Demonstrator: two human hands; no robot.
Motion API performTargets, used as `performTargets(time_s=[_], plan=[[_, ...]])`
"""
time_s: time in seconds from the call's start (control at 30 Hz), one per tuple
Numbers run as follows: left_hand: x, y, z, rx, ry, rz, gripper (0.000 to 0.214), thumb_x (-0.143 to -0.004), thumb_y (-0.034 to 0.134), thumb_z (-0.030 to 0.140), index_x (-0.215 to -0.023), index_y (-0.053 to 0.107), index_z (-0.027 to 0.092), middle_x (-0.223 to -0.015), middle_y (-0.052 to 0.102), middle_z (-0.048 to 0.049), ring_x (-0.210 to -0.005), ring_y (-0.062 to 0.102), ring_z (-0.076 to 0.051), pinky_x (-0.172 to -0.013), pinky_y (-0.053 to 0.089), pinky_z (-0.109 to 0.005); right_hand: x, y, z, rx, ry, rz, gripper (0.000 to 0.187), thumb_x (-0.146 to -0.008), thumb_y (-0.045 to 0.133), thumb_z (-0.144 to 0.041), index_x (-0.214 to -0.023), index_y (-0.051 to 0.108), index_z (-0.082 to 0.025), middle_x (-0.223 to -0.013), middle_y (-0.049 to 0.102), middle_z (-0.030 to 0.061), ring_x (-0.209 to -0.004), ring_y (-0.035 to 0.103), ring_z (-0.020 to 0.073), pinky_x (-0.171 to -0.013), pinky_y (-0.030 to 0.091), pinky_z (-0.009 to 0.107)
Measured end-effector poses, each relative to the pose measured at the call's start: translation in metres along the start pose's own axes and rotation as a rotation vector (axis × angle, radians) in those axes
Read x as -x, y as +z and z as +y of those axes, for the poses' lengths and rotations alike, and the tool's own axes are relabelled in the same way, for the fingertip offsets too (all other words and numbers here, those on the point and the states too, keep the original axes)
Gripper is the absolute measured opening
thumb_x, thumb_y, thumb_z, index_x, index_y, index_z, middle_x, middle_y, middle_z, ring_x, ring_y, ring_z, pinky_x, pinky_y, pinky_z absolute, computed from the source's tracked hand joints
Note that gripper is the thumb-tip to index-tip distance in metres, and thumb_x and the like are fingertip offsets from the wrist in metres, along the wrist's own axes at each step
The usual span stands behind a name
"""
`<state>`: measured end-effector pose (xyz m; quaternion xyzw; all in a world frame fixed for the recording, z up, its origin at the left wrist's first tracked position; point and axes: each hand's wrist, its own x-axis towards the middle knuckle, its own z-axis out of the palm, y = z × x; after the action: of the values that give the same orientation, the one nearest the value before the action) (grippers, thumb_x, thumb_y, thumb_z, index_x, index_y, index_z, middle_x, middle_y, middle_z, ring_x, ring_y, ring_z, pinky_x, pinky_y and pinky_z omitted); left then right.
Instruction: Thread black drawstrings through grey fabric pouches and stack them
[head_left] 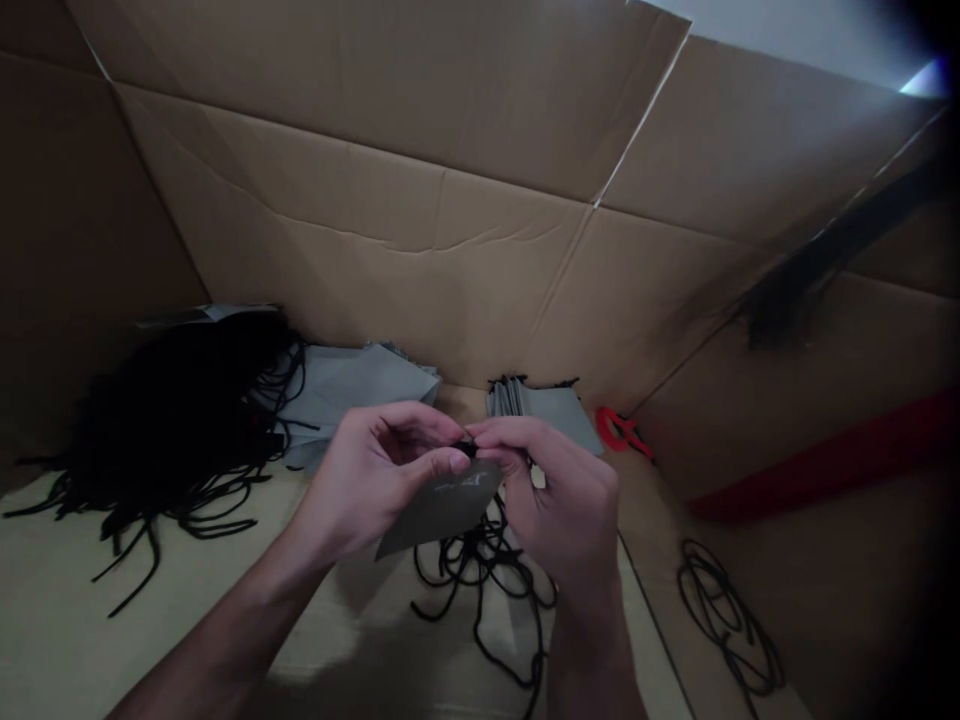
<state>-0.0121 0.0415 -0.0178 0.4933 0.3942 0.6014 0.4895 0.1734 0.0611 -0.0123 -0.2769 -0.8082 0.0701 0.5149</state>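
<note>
My left hand point(382, 475) pinches the top edge of a small grey bag point(442, 508) with a pale logo, held in front of me. My right hand point(551, 490) meets it at the same spot, fingers pinched on a black cord point(469, 450) at the bag's upper edge. More black cord point(480, 570) hangs down from the bag and lies in loops on the cardboard below. Both hands are closed.
A big heap of black cords point(172, 420) lies at the left. Two stacks of grey bags point(352, 385) point(544, 405) stand behind the hands, with a red clip-like item point(619, 432) beside them. Another cord loop point(724, 610) lies at the right. Cardboard walls point(450, 200) surround everything.
</note>
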Motion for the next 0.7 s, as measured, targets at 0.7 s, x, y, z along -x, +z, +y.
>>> performTargets(time_s=[0.7], plan=[[0.006, 0.012, 0.004, -0.141, 0.139, 0.088, 0.013, -0.073, 0.091, 0.013, -0.077, 0.079, 0.016, -0.075, 0.08, -0.0011, -0.067, 0.075, -0.011, -0.063, 0.061, -0.015, 0.003, 0.004, -0.005, -0.293, 0.396, 0.041, 0.012, -0.094, 0.078, -0.018, -0.1, 0.072, -0.027, -0.094, 0.077, -0.0026, -0.087, 0.075, 0.0139, -0.077, 0.061, 0.025]])
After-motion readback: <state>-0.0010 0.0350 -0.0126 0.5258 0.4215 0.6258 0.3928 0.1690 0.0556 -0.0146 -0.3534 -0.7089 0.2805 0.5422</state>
